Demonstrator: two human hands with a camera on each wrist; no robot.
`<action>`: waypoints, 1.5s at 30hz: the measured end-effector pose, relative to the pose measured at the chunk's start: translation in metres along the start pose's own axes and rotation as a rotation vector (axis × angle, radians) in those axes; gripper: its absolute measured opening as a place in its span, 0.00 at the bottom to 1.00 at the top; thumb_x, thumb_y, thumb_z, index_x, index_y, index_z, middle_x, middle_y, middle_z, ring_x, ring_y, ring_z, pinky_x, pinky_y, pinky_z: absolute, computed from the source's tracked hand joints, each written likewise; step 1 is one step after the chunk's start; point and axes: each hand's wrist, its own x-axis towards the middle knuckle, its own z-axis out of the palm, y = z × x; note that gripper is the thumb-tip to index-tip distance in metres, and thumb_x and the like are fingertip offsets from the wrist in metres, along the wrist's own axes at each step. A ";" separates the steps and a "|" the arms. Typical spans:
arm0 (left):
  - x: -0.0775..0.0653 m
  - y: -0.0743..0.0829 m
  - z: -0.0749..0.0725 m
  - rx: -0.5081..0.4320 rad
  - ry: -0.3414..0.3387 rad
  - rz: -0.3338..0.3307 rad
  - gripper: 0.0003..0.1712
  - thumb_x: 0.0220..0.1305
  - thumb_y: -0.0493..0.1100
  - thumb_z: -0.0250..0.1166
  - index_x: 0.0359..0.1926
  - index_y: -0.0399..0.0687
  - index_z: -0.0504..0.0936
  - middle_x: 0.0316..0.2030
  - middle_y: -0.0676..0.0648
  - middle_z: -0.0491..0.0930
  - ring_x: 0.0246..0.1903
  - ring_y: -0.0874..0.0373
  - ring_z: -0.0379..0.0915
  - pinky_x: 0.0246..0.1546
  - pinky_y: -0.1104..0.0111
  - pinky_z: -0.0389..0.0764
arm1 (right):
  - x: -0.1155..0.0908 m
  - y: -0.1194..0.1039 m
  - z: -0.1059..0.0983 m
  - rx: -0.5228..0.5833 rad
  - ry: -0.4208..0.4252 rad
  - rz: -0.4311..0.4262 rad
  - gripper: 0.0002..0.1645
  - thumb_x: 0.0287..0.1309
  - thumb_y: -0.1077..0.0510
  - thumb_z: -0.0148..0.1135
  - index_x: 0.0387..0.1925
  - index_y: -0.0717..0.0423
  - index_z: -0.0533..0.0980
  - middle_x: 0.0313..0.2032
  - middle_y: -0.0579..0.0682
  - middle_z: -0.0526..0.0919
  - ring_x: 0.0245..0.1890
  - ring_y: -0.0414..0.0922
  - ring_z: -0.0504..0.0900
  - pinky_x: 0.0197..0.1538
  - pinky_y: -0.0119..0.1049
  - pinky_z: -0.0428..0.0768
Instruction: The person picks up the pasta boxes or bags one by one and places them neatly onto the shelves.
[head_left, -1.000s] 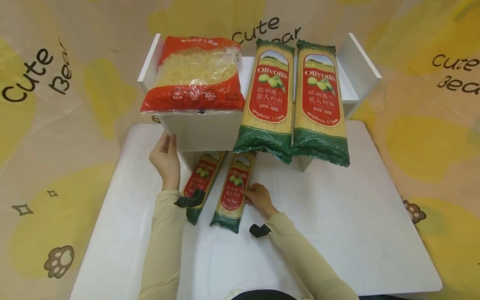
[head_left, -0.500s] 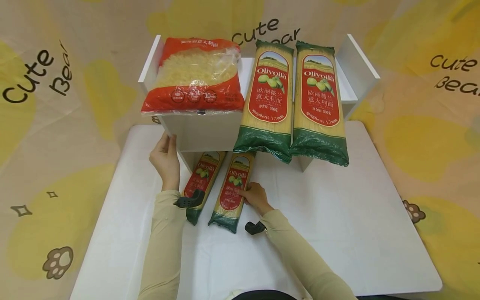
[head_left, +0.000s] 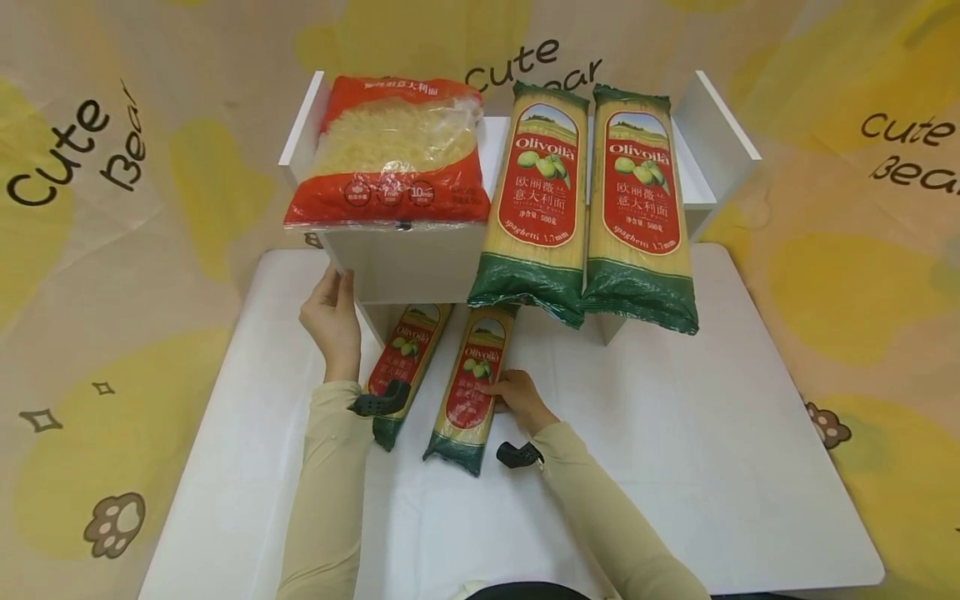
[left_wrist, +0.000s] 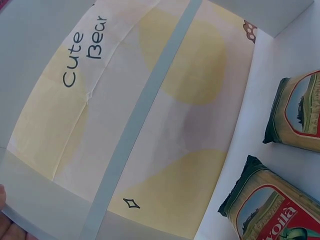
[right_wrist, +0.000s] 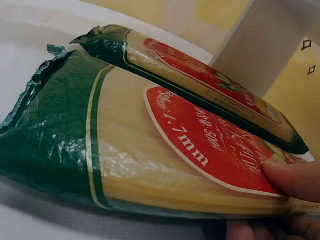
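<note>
Printed backdrop (head_left: 847,275) behind the white shelf (head_left: 420,267). Head: I have the left hand (head_left: 332,321) pinching the shelf's left edge, presumably steadying it; right hand (head_left: 522,400) pinches a spaghetti packet (head_left: 468,404) jutting from beneath. Left wrist: second packet (left_wrist: 280,210) alongside. Right wrist: thumb (right_wrist: 292,177) above, fingers (right_wrist: 241,231) below, likely for control.

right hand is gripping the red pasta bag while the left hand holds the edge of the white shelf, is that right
Not quite: the right hand is gripping a spaghetti pack, not the red pasta bag, as the head view shows. The left hand does hold the edge of the white shelf.
</note>
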 end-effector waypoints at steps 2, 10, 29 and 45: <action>-0.001 0.003 -0.001 0.000 -0.001 0.001 0.16 0.66 0.33 0.59 0.53 0.32 0.78 0.49 0.36 0.79 0.50 0.47 0.77 0.50 0.67 0.77 | 0.000 0.001 -0.001 0.019 0.000 0.019 0.18 0.55 0.65 0.65 0.43 0.75 0.74 0.29 0.56 0.84 0.28 0.47 0.85 0.36 0.39 0.84; -0.002 0.004 -0.001 -0.031 0.003 0.000 0.16 0.66 0.33 0.59 0.53 0.32 0.79 0.48 0.37 0.79 0.50 0.48 0.77 0.50 0.67 0.77 | -0.002 -0.002 0.002 0.023 0.021 0.028 0.19 0.53 0.64 0.66 0.44 0.73 0.75 0.29 0.55 0.84 0.27 0.45 0.84 0.33 0.37 0.83; -0.003 0.004 -0.001 -0.031 0.009 -0.007 0.16 0.66 0.32 0.59 0.53 0.32 0.79 0.49 0.37 0.79 0.50 0.48 0.77 0.50 0.67 0.77 | -0.003 0.004 0.002 -0.019 -0.027 0.000 0.25 0.57 0.58 0.67 0.50 0.72 0.72 0.36 0.58 0.84 0.31 0.47 0.85 0.38 0.39 0.83; -0.002 0.004 -0.001 -0.041 -0.007 0.005 0.16 0.66 0.32 0.59 0.53 0.31 0.78 0.49 0.35 0.79 0.50 0.46 0.77 0.51 0.67 0.77 | -0.019 0.016 -0.004 0.009 -0.110 -0.116 0.26 0.56 0.56 0.67 0.48 0.75 0.73 0.35 0.58 0.84 0.31 0.46 0.84 0.34 0.36 0.82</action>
